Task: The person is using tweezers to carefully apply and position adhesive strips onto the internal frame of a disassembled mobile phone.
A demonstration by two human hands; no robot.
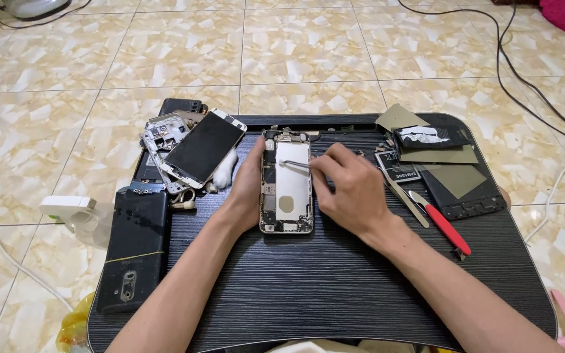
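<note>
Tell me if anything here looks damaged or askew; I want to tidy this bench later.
Yes. The opened phone between the left hand and right hand has no back. Behind it, a phone screen lies tilted across a bare frame, overhanging the black table.

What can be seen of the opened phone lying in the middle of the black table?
The opened phone lies flat, long side pointing away from the person, on the dark wood-grain table. Its back is off: a silvery metal frame surrounds a pale plate, small dark parts run along its left edge and top. The left hand steadies its left side. The right hand holds thin metal tweezers whose tip rests on the upper part of the plate.
</note>
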